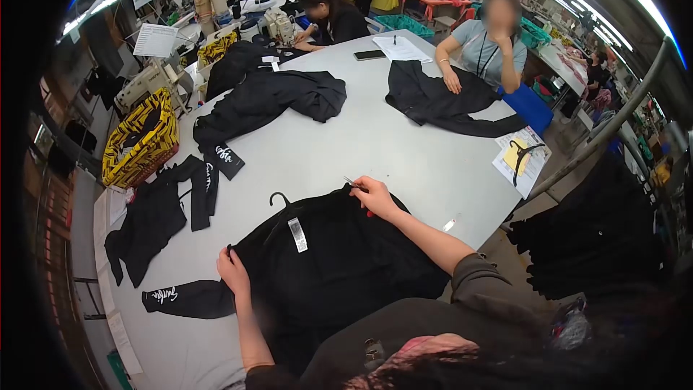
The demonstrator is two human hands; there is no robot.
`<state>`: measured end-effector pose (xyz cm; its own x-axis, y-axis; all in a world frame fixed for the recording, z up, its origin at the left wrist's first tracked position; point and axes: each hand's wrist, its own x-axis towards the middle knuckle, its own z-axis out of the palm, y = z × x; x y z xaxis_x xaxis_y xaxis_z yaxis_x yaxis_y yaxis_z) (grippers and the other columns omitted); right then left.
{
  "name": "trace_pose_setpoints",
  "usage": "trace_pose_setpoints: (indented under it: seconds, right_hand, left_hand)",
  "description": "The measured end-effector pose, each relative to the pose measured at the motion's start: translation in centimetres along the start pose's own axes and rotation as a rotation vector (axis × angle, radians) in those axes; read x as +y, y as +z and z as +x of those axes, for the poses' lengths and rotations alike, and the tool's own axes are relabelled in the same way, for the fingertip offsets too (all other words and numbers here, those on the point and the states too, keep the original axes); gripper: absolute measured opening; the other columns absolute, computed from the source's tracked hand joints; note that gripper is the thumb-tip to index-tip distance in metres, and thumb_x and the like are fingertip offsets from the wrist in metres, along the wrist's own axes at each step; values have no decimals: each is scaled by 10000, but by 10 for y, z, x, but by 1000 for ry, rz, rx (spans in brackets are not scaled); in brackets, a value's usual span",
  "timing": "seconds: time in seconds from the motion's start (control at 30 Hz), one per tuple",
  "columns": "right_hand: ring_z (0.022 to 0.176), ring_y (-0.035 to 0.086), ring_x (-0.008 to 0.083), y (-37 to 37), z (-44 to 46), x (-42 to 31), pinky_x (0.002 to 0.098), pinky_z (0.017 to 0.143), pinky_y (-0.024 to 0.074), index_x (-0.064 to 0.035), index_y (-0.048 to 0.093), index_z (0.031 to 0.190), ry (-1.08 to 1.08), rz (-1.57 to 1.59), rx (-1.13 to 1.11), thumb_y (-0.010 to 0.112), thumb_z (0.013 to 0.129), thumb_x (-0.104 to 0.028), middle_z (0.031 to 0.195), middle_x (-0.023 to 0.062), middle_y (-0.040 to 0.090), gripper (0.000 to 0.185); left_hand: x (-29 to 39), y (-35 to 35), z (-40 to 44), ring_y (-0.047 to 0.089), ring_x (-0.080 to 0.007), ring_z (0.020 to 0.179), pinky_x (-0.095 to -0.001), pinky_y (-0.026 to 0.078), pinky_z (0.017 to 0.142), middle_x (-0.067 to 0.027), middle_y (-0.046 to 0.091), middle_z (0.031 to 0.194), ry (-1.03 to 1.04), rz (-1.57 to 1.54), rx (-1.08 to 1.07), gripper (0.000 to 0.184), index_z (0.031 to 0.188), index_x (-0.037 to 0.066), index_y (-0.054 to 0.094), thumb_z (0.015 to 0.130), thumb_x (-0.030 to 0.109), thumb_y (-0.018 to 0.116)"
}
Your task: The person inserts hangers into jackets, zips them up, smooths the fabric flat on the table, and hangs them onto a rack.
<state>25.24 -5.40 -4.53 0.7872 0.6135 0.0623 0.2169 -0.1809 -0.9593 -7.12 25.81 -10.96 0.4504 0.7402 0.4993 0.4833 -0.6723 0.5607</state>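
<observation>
A black jacket point(325, 274) lies spread on the table in front of me. A black hanger point(278, 198) shows its hook above the collar. Below the collar hangs a white label point(297, 235), and one sleeve with white lettering point(189, 299) stretches to the left. At the jacket's left edge, my left hand point(232, 272) is closed, pinching the black cloth. My right hand point(373, 195) is closed at the upper edge around what look like thread snips point(350, 182); a metal tip pokes out past the fingers and a red bit shows beneath the palm.
More black garments point(271, 101) lie on the white table point(346, 148). A person point(484, 50) sits across, one hand on another black garment point(447, 101). Papers with a hanger point(521, 159) lie at the right edge. A yellow-and-black box point(141, 137) and sewing machines point(144, 87) stand left.
</observation>
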Motion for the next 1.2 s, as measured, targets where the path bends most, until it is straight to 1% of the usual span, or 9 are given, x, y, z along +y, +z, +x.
trace_pose_setpoints:
  seconds: [0.1,0.17,0.23,0.33,0.47,0.6,0.63,0.67,1.2]
  right_hand:
    - [515,534,84,-28,-44,-3,245,507,447,4,642,1028,-13,160,-5,613,942,-121,828,48,701,155]
    - [502,500,71,-46,-74,13,233,495,414,6,641,1025,60,199,-15,600,956,-122,795,28,667,151]
    - [493,481,63,-54,-100,39,231,480,384,0,647,1020,197,171,-24,592,964,-127,748,8,624,149]
    - [501,487,65,-37,-126,63,232,479,376,-9,654,996,346,159,6,623,949,-148,726,-6,597,149]
    - [671,631,135,-8,-136,98,281,618,488,-9,626,1029,-4,-278,206,668,922,-161,793,66,657,191]
    - [708,651,172,3,-138,95,307,663,511,-38,635,1068,-87,-366,261,662,928,-116,820,89,670,162]
    - [848,697,305,4,-138,104,375,750,535,-47,637,1095,-67,-342,251,651,915,-124,933,138,697,196]
    - [888,694,311,5,-139,107,373,768,537,-40,637,1104,-79,-411,239,644,917,-120,991,141,696,204]
    - [805,694,219,14,-139,109,331,721,534,-35,651,1086,-129,-449,274,630,959,-135,924,95,702,163]
  left_hand:
    - [40,-65,-44,578,-376,882,-443,463,773,-181,626,939,212,31,107,213,1110,-34,613,940,93,632]
    - [52,-93,-90,567,-374,865,-450,455,778,-174,616,926,159,92,42,270,1132,-18,605,881,57,669]
    - [43,-105,-141,558,-373,882,-461,444,794,-172,610,959,45,134,-189,352,1148,-9,598,808,30,685]
    - [38,-111,-190,559,-384,971,-462,452,858,-169,598,1070,133,220,-358,427,1152,3,605,733,-9,685]
    - [30,-93,-221,557,-405,1081,-474,445,942,-188,591,1144,-58,209,-240,447,1174,-2,597,736,-44,672]
    - [36,-96,-212,562,-403,1103,-465,449,956,-183,590,1166,-173,203,-237,396,1155,8,581,771,-32,668]
    - [35,-96,-210,574,-391,1077,-460,457,942,-174,599,1134,-188,190,-237,362,1130,6,581,781,-21,672]
    - [32,-94,-209,579,-387,1065,-456,462,930,-170,603,1121,-178,204,-226,350,1120,6,581,785,-13,679]
    - [21,-95,-219,630,-323,938,-419,496,827,-115,669,1022,-130,237,-108,257,1093,35,637,837,20,658]
